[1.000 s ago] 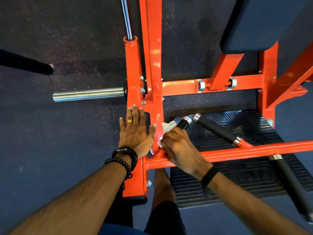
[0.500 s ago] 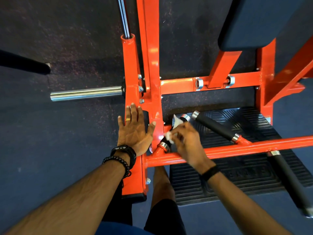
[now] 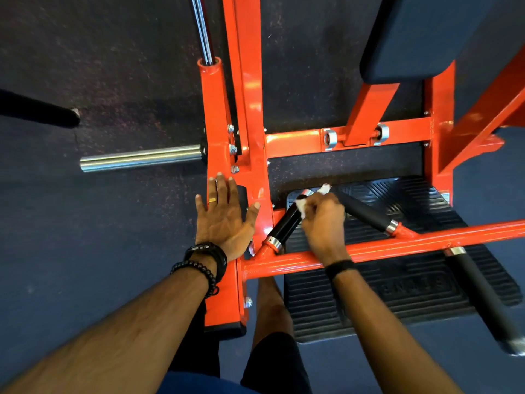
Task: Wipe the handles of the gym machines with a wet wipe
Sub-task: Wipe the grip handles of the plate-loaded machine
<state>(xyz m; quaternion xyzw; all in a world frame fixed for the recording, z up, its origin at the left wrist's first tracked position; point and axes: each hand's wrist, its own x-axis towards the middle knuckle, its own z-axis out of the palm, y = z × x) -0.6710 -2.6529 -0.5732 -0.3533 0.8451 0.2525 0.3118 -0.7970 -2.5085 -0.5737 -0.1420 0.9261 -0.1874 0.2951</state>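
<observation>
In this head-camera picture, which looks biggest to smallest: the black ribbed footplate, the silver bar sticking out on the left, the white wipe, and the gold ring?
1. Black ribbed footplate
2. Silver bar
3. White wipe, mostly hidden inside the right hand
4. Gold ring on the left hand

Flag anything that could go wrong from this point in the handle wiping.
1. The right hand pinches the white wet wipe only near the chrome tip of the left black foam handle; its lower end may be skipped.
2. The small bunched wipe could slip onto the ribbed black footplate.
3. The left hand rests flat on the orange steel frame, near bolted joints, a possible pinch point if the arm moves.
</observation>
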